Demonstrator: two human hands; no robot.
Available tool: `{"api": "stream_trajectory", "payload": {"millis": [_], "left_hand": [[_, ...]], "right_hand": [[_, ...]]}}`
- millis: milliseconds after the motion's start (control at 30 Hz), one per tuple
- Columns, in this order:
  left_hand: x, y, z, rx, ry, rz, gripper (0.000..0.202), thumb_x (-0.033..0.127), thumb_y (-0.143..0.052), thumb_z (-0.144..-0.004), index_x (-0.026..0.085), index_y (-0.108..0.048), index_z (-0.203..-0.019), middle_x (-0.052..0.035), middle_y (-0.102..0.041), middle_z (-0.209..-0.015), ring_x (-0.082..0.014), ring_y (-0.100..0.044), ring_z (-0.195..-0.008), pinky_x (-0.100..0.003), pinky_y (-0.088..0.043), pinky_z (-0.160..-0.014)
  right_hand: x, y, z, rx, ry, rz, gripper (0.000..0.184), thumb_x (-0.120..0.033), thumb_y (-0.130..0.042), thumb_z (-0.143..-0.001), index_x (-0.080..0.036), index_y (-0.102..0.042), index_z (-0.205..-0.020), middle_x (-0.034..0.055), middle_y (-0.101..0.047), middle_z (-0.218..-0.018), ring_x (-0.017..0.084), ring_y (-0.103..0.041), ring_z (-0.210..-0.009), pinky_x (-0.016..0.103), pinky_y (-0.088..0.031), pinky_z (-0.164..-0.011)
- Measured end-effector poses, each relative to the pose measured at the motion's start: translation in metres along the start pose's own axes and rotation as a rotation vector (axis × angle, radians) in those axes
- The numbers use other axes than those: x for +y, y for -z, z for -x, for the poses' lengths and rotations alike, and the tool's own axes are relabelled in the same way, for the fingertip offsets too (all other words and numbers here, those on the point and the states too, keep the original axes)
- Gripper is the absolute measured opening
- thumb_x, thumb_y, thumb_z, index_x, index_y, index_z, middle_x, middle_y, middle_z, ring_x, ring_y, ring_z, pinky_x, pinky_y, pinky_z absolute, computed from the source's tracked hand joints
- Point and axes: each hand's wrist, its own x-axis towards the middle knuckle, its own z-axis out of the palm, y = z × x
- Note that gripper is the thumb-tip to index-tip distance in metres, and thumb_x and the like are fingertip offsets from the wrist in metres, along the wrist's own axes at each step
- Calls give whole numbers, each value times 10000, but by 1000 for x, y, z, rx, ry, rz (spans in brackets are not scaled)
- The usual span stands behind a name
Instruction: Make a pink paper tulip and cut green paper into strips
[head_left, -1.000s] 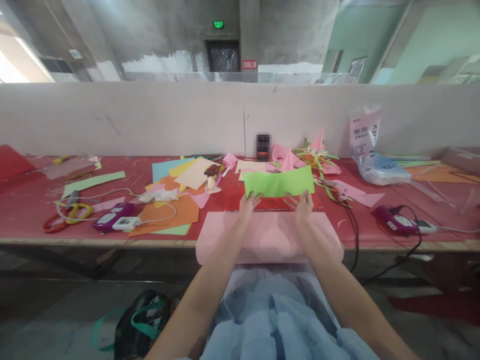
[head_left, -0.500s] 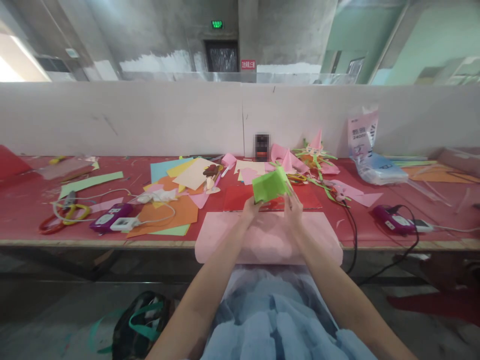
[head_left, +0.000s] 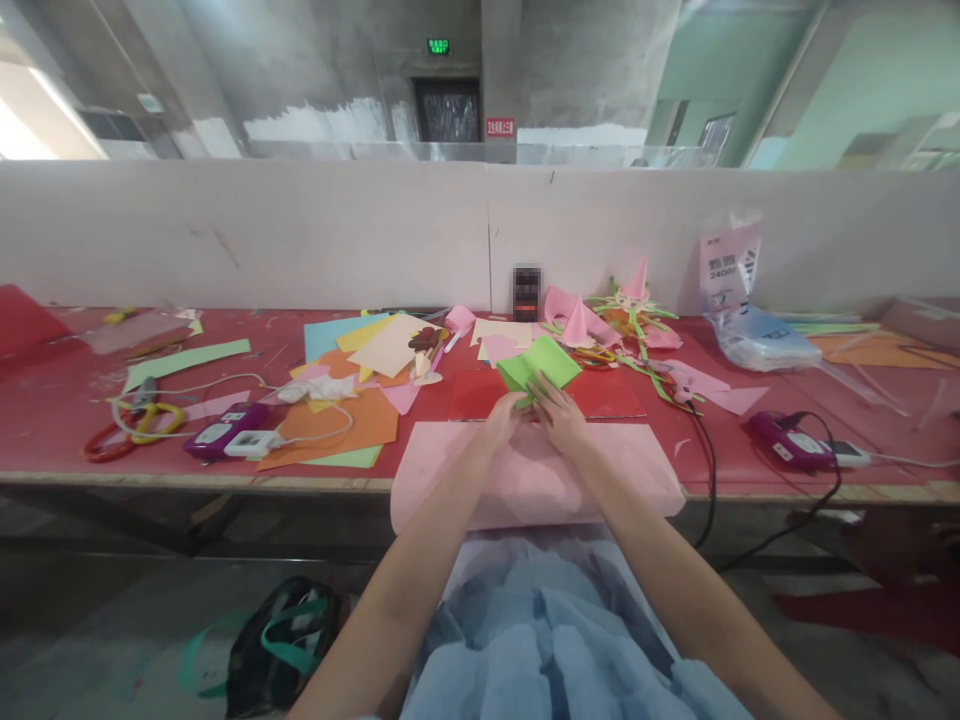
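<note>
And there's the change: a second ago your green paper (head_left: 544,362) was a long strip stretched level between both hands, and now it's doubled over into a short, angled piece. Your grip has drawn in with it. Your left hand (head_left: 506,418) is closed on the lower edge, while your right hand (head_left: 559,415) has its fingers laid across the near face (where that thumb sits, I can't tell). So the work has gone from holding the sheet flat to shaping it, I'd judge, with both hands now side by side.

The paper is up over the red sheet (head_left: 611,393), just beyond the pink pad (head_left: 536,475). It looks matt and fairly stiff, its top corners flaring into points while the lower part gathers under your fingers. That red sheet looks smooth and slightly shiny; the pad is soft, rounded at its front edge. Behind, on the red counter (head_left: 60,400), stands a crisp pink cone (head_left: 576,322).
</note>
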Motion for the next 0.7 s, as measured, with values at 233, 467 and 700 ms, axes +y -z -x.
{"api": "stream_trajectory", "payload": {"millis": [233,467,700], "left_hand": [[-6,5,-7,160,-18,-41,210,278,-554,-754,126,-588,-895,-67,-649,-763,-146,-592,-613,-290,-473,-611],[-3,12,-10,216,-180,37,272,309,-482,-810,148,-550,-1019,-94,-603,-1084,-194,-611,-910,-334,-492,-785],[-5,8,-6,104,-124,-71,292,388,-491,-793,162,-607,-937,-90,-650,-959,-212,-605,-916,-318,-491,-755]], "right_hand": [[-6,3,-1,-43,39,-13,444,-236,-355,-861,-246,-390,-1304,20,-319,-1388,208,-358,-1232,375,-357,-981],[-10,11,2,227,-237,-340,313,-305,-381,-848,-209,-550,-1093,91,-551,-1129,171,-547,-997,314,-460,-838],[-1,15,-3,85,-706,-931,392,-547,-536,-692,-162,-577,-754,-17,-557,-518,107,-495,-411,226,-416,-438]]}}
